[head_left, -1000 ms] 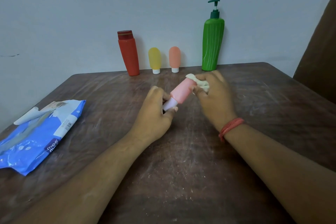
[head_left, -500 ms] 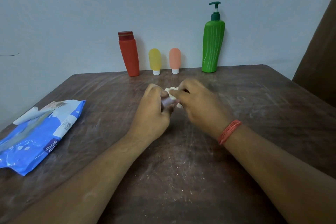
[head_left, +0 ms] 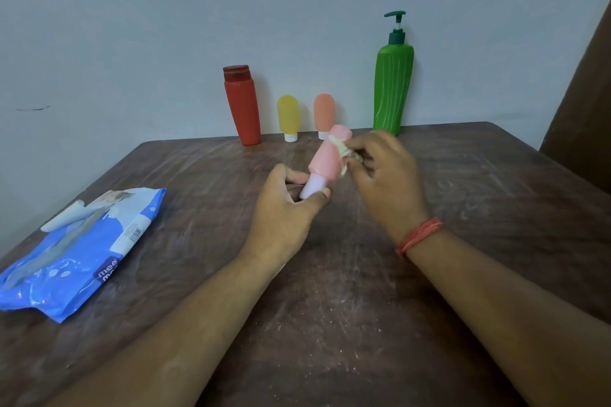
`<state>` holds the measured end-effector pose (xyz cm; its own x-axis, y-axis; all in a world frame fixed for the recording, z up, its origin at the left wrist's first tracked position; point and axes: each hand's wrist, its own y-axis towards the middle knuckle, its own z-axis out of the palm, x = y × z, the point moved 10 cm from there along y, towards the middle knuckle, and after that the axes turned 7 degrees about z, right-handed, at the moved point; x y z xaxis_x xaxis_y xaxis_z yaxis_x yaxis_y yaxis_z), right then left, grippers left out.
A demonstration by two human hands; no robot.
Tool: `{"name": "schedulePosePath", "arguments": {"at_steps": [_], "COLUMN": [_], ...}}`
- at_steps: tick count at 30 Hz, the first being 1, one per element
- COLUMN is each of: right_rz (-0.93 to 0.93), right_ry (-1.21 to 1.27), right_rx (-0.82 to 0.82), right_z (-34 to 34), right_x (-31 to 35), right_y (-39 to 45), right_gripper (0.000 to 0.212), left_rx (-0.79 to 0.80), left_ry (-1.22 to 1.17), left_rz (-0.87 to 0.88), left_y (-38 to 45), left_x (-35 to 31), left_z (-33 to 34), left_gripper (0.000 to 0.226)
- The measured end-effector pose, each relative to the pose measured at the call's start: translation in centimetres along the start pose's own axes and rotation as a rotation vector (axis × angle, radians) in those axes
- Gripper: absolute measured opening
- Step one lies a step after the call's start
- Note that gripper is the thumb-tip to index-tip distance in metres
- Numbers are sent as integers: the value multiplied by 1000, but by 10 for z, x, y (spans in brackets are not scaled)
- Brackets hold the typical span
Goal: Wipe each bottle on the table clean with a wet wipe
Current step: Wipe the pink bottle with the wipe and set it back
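The dark wooden table (head_left: 330, 324) fills the lower view, its far edge running along the wall and its right rear corner rounding off near a brown surface at the right; the broad bare stretch in front of the person gives both forearms room to work. Along that far edge stand the green pump bottle (head_left: 393, 89), the red bottle (head_left: 241, 106), the yellow tube (head_left: 288, 116) and the orange tube (head_left: 324, 111), lined up against the wall, probably so they wait clear of the wiping. The blue wipes pack (head_left: 79, 251) lies flat close to the table's left edge, well apart from the hands. The right hand (head_left: 383, 182) has its fingers curled around the bunched wet wipe (head_left: 342, 152), pressing it to the upper side of the pink bottle (head_left: 329, 157). The left hand (head_left: 284, 211) pinches that bottle's pale cap between thumb and fingers, holding it tilted above the table's middle, likely to leave the whole body exposed to the wipe.
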<state>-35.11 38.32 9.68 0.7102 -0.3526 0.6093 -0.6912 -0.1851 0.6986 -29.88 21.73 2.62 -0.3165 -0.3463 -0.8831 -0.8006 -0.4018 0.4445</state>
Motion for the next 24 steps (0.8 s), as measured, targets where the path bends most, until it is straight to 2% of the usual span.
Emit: {"name": "schedulePosePath", "arguments": {"at_steps": [2,6,7,11,13,18,20,23,24], "right_rz": [93,167,194,313,331,434,472,538,546], "right_ry": [94,220,247,446,552,659,724,879,905], "right_rx": [-5,231,247,104,123,498,469,290,277], "right_z": [-2,30,34,20,19,61,62,50,50], "right_x": [-10,-8,-10,-21,-23,-24,-26,-39,-41], "right_y": [1,-22,-22,-4,-3,-36,-35,-21,-21], "right_gripper": [19,23,23,25,24,16,17,16,15], "left_rx": [9,-87,-94,-3,14,-127,-124,-77,-73], "left_ry": [51,46,52,89,111,66,49,52,48], "left_rz": [21,7,11,30,35,51,43,16,6], "left_y": [-1,1,3,0,-1,5,5,2,1], "left_x": [-2,1,0,-1,-2,-9,-9,-5,-4], "left_z": [3,-10,-13,-1,4,-18,-18,-9,-7], "left_gripper": [30,33,32,24,24,21,20,19,19]}}
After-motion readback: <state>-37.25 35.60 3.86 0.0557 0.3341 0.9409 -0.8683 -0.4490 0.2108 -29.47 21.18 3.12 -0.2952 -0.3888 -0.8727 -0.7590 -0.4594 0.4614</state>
